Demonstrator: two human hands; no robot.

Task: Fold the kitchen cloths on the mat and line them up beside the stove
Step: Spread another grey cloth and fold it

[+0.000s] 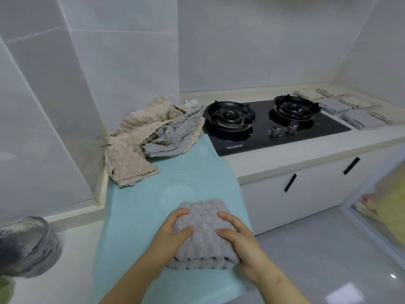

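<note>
Cloth: the folded grey cloth [205, 235] lies on the near part of the mat [140, 205], layered edges facing the person; it looks nearly square, with no clear long axis.
Hands: the left hand [173, 230] and right hand [240, 236] grip its two sides, thumbs on top and fingers curled round the edges.
Key relation: the stove [276, 128] lies ahead and to the right of the hands. The row of folded cloths [355, 116] sits beyond it at the far right, so the right hand is the nearer one for the carry.
Edges: the right hand sits at the mat's right border, where the bench [285, 156] front drops to the floor.
Open room: bare mat stretches between the held cloth and the heap of unfolded cloths [149, 137] at the wall corner, and a strip of bench runs free in front of the stove.
Left side: a metal vessel [26, 244] stands well apart.
Judgement: folding looks finished, and lifting rightward seems next.
</note>
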